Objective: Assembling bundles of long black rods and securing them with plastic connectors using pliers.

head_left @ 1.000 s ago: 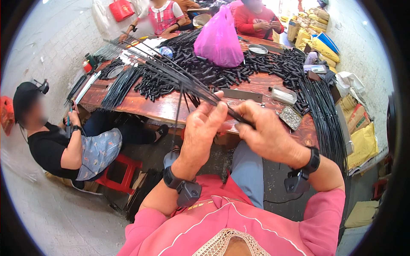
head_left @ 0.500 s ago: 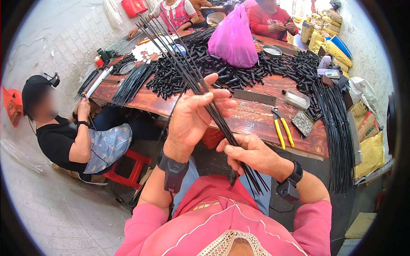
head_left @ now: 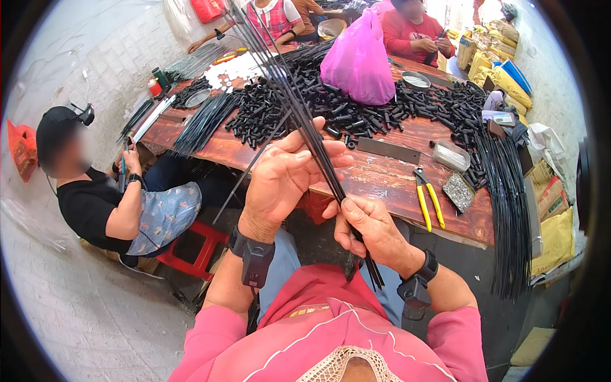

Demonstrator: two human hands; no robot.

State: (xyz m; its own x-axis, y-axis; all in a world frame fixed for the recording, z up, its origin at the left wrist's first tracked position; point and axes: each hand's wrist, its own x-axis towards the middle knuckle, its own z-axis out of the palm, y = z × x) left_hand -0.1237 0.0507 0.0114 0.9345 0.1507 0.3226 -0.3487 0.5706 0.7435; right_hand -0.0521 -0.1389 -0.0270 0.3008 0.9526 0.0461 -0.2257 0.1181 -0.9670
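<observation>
A slim bundle of long black rods (head_left: 310, 135) slants from my lap up toward the far left. Low on the bundle, my right hand (head_left: 377, 232) is closed round it, thumb on top, with the short lower ends sticking out beneath. Higher up, my left hand (head_left: 272, 181) is open, palm up and fingers spread, and the rods lie across its fingers. A single dark rod (head_left: 245, 175) slants down to the left of that hand, apart from the bundle; how it is held cannot be made out.
On the wooden table (head_left: 398, 184) are heaped black tubes (head_left: 267, 105), a pink plastic bag (head_left: 359, 60), yellow-handled pliers (head_left: 429, 200), a tray of small metal pieces (head_left: 458, 192) and a clear box (head_left: 450, 155). Black rods (head_left: 506, 210) overhang the right edge. A co-worker (head_left: 95, 191) sits at left.
My right hand has tightened round the rods, which sit closer together. One rod now slants away separately at the left. The view has shifted slightly.
</observation>
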